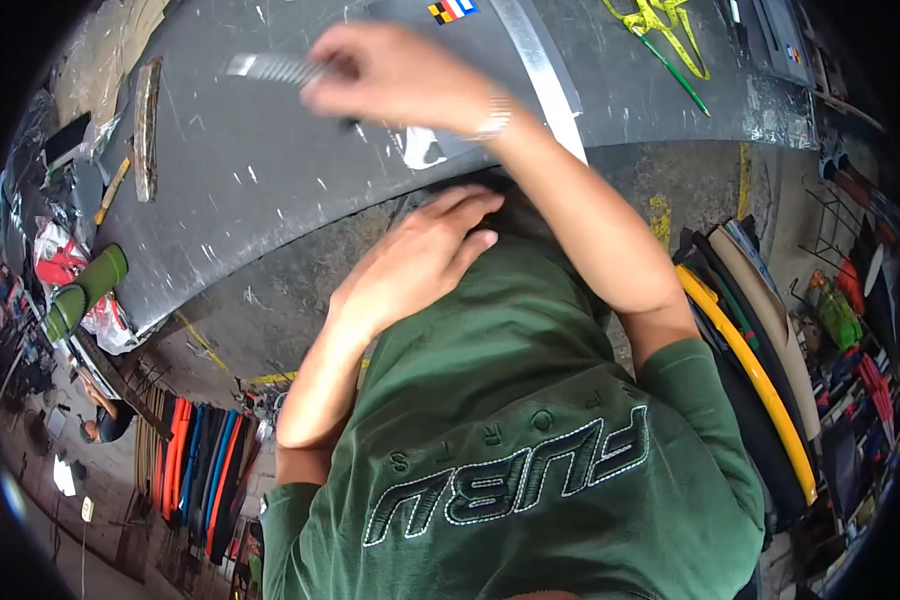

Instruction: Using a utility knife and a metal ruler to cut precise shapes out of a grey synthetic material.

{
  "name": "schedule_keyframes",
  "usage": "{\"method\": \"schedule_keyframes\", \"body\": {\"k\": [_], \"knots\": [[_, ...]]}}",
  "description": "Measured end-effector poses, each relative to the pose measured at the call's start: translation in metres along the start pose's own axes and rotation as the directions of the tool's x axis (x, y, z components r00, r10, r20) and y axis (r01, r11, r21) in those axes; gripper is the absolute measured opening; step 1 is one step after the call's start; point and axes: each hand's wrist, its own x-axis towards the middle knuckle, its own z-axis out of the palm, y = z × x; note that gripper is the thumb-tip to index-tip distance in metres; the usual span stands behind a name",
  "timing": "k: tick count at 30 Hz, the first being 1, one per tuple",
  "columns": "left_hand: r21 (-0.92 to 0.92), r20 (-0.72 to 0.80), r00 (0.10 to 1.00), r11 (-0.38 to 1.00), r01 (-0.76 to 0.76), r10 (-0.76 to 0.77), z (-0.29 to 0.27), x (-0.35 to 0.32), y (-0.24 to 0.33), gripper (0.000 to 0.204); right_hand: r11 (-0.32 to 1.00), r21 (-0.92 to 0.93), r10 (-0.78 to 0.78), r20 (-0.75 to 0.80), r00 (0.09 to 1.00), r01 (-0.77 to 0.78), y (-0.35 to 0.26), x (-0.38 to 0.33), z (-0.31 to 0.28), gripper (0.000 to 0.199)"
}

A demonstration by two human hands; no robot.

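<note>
My right hand (pixel 385 78) is raised over the dark grey tabletop (pixel 220 200), its fingers closed on a ridged silver strip (pixel 275 69). Motion blurs the strip, and its kind does not show clearly. My left hand (pixel 420 250) rests near the table's front edge, against the green shirt; its fingers are loosely stretched, the thumb is apart, and nothing shows in it. Right of my right hand, a long silver straightedge (pixel 540 70) lies on a grey sheet (pixel 475 45) with a small coloured flag sticker (pixel 453 11).
A yellow tape measure (pixel 660 20) and a green pencil (pixel 673 75) lie far right on the table. At its left are a worn wooden bar (pixel 146 130), a wooden-handled tool (pixel 113 190) and a green roll (pixel 88 290). Yellow-edged sheet material (pixel 750 370) stands at right. A person (pixel 105 415) is at lower left.
</note>
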Motion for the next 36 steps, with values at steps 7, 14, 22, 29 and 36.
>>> {"method": "schedule_keyframes", "body": {"k": [7,14,22,29,36], "knots": [[0.583,-0.389,0.905,0.807,0.098,0.171,0.008,0.097,-0.033,0.058,0.880,-0.171,0.321,-0.473,0.821,-0.443,0.043,-0.160,-0.116,0.041],[0.598,-0.574,0.799,0.760,0.256,0.182,0.040,0.129,-0.082,0.072,0.785,0.418,0.617,-0.459,0.639,-0.458,0.098,-0.246,-0.040,0.032],[0.617,-0.531,0.832,0.745,0.252,0.159,0.028,0.123,-0.091,0.073,0.834,0.037,0.425,-0.678,0.599,-0.550,0.093,-0.269,-0.088,0.028],[0.681,-0.496,0.830,0.707,0.191,0.253,0.001,0.146,-0.075,0.071,0.770,-0.007,0.482,-0.649,0.589,-0.638,0.107,-0.291,-0.109,0.037],[0.707,-0.501,0.805,0.686,0.170,0.317,-0.004,0.178,-0.094,0.071,0.798,0.161,0.511,-0.693,0.509,-0.581,0.098,-0.251,-0.095,0.033]]}}
